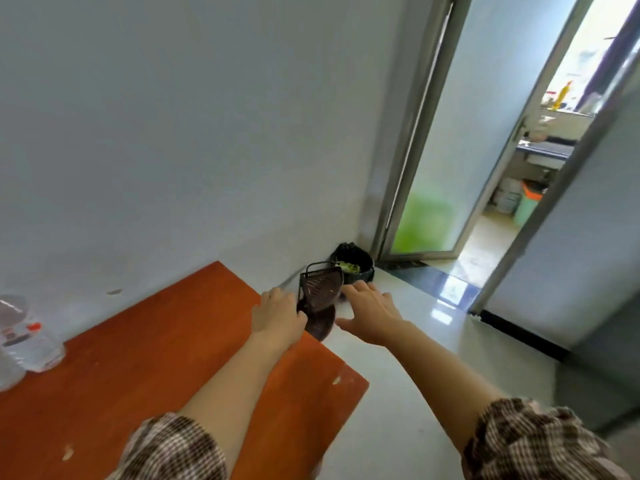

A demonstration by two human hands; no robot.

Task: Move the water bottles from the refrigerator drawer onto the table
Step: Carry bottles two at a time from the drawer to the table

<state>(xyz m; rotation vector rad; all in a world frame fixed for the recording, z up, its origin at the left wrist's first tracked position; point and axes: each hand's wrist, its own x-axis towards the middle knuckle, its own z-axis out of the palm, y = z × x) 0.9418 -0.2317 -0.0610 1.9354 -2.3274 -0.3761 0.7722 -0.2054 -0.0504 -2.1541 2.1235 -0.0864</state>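
At the table corner, left hand and right hand hover, grips wide, empty.

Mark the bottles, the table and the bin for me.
bottles [34, 351]: head view, clear body below the label.
table [156, 358]: head view, bare orange top.
bin [349, 250]: head view, black far rim.

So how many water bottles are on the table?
2: the labelled bottle at the table's left edge, the nearer bottle beside it, cropped; more may be hidden.
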